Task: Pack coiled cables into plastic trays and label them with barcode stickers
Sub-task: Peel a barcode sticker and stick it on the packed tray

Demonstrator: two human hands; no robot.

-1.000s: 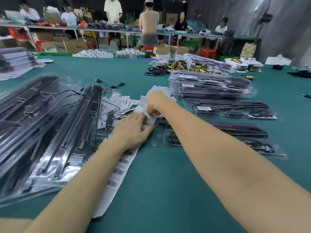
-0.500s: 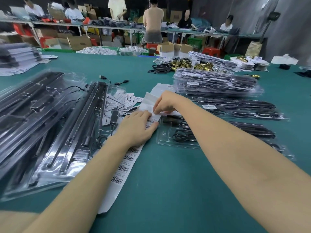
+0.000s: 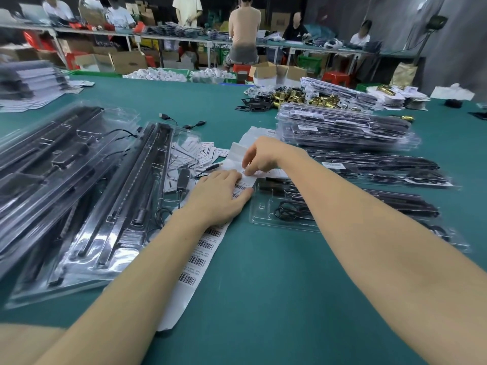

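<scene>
A long white strip of barcode stickers (image 3: 200, 256) runs across the green table toward me. My left hand (image 3: 218, 198) lies flat on the strip and presses it down. Just beyond it, my right hand (image 3: 261, 156) pinches a barcode sticker (image 3: 249, 173) at the strip's far part, fingertips curled on its edge. A clear plastic tray (image 3: 266, 214) holding a coiled black cable (image 3: 287, 210) and dark bars lies under my right forearm. Two more filled trays (image 3: 379, 169) lie behind it, one showing a barcode label (image 3: 330, 164).
Large clear trays with long black bars (image 3: 87, 206) fill the left side. A stack of labelled trays (image 3: 342, 127) stands at the back right. Loose small cards (image 3: 205, 154) and a black USB cable (image 3: 184, 122) lie in the middle. Brass parts (image 3: 290, 96) and several people are beyond.
My right hand has uncurled from a tucked fist and now pinches a sticker at the strip. My left hand stays pressed on the strip. The camera has drawn a little closer.
</scene>
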